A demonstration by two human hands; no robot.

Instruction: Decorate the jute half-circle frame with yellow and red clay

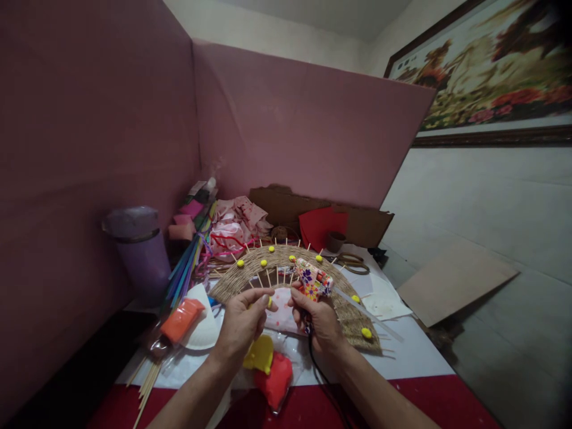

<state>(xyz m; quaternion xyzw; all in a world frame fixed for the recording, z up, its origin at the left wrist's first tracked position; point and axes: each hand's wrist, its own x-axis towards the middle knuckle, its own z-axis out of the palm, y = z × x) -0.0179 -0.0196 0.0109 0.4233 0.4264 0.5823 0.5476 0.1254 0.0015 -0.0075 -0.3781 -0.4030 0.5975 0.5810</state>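
A half-ring of woven jute (pixel 277 260) on wooden skewers lies on the table, dotted with small yellow balls (pixel 366 332). My right hand (pixel 319 319) is closed round a flower-patterned glue gun (pixel 314 280), its nozzle pointing at the jute arc and its black cord trailing down towards me. My left hand (pixel 243 322) is pinched on a small yellow ball (pixel 269 302) just beside the gun. Below my hands lie packets of yellow clay (pixel 259 354) and red clay (pixel 276 380).
A purple tumbler (pixel 140 250) stands at the left by coloured sticks and an orange clay packet (pixel 181 319) on a paper plate. Scissors (pixel 353 262), red felt (pixel 322 226) and cardboard lie behind. Pink panels wall the back and left. Bamboo skewers (pixel 147 381) lie at the front left.
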